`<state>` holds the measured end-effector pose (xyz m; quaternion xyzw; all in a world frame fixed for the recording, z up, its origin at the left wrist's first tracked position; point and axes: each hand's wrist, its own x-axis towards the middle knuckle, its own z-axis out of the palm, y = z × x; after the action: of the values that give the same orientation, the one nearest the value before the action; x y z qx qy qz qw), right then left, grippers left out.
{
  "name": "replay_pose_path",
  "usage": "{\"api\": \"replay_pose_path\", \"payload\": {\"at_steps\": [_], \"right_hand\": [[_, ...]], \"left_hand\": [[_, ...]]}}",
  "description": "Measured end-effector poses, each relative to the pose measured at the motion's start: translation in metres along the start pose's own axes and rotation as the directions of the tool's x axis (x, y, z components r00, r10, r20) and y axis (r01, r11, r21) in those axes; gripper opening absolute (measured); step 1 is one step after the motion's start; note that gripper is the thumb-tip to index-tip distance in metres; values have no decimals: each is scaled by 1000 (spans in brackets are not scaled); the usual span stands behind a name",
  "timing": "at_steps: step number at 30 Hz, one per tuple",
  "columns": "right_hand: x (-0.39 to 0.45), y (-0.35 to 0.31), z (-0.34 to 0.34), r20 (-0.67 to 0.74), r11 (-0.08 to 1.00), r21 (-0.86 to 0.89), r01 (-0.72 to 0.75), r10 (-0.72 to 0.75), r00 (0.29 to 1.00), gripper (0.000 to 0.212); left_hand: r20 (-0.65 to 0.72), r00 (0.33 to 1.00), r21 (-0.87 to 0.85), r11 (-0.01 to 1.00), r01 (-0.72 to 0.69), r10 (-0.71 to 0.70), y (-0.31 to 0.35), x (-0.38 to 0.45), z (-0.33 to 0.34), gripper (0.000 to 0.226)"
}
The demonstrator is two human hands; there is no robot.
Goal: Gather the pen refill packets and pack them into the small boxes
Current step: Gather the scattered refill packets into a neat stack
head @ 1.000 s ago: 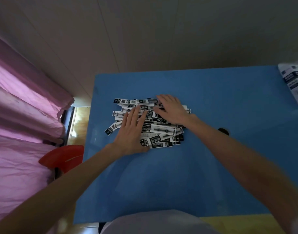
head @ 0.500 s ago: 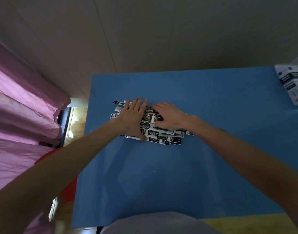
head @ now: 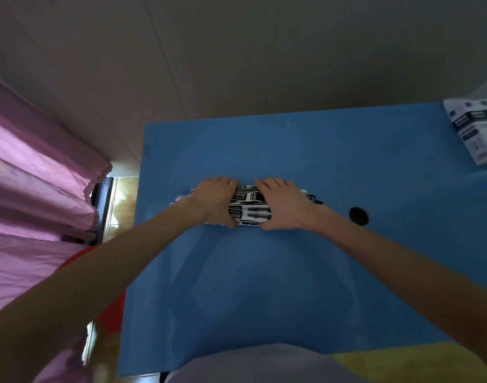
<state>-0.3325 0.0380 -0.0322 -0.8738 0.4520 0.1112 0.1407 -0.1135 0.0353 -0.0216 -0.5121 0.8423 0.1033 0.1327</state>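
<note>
Refill packets squared into one bundle between both hands, mid-table; boxes not yet reached.

The pen refill packets (head: 249, 204) lay as a compact stack on the blue table (head: 264, 286), toward its far left part, their long sides running left to right. The left hand (head: 213, 201) and right hand (head: 283, 204) bracketed the stack from either side, which I judged to be a squeeze to align loose packets before lifting. On each hand the fingers curled over the far edge of the stack and the thumb pressed the near edge, so both hands were grasping the bundle, neither released nor clenched empty. Packet ends protruded past both wrists. The small boxes (head: 477, 128) sat well apart at the far right corner. A dark round hole (head: 359, 215) lay near the right wrist.
</note>
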Motion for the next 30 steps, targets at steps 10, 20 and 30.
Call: {"api": "replay_pose_path", "payload": {"at_steps": [10, 20, 30], "right_hand": [[-4, -4, -5, 71, 985, 164, -59, 48, 996, 42], [2, 0, -40, 179, 986, 165, -14, -16, 984, 34], [-38, 31, -10, -184, 842, 527, -116, 246, 952, 83]], "left_hand": [[65, 998, -43, 999, 26, -23, 13, -5, -7, 58], [1, 1000, -194, 981, 28, -29, 19, -10, -6, 64], [41, 998, -175, 983, 61, -54, 18, -3, -4, 55]]}}
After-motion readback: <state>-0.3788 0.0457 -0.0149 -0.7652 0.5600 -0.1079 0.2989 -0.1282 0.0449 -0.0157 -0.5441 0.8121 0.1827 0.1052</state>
